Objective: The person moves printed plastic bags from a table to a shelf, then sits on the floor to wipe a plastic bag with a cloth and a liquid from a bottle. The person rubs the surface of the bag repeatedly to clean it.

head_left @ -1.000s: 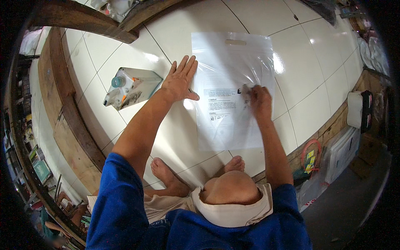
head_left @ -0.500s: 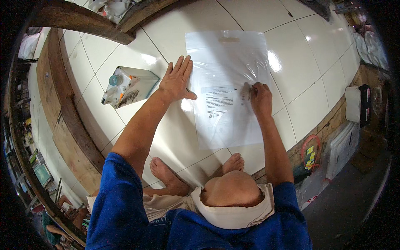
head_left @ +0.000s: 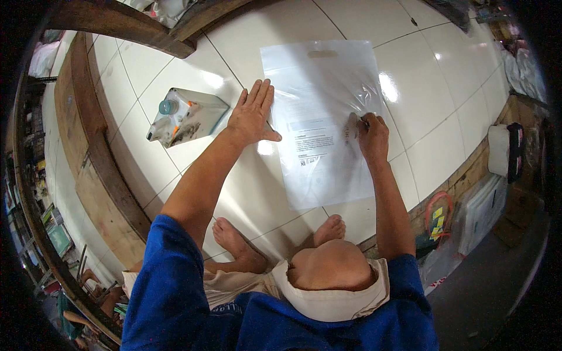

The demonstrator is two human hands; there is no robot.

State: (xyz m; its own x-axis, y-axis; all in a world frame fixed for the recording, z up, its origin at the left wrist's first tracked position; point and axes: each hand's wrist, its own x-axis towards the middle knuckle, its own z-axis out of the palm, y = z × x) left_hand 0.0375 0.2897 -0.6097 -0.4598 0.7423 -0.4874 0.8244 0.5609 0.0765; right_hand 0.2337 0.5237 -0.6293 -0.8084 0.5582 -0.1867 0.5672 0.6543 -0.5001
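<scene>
A translucent plastic bag with a cut-out handle lies flat on the tiled floor, with printed text visible on or through it. My left hand rests with fingers stretched at the bag's left edge, mostly on the floor beside it. Over the right part of the bag, my right hand has its fingers pinched together. Creases in the plastic fan out from just above those fingertips, and a small greyish patch shows beside them. Whatever the fingers grip is hidden. A stained jerrycan-like container with a blue-green cap stands left of my left hand.
Glossy white tiles surround the bag. A curved wooden beam runs along the left, and another wooden beam crosses the top left. At the right are a white-and-black box and clear plastic sheets. My bare feet are near the bag's lower end.
The view has shifted slightly, moving the container and floor a little to the right. My right hand has moved slightly right with its fingers still pinched; the left stays flat.
</scene>
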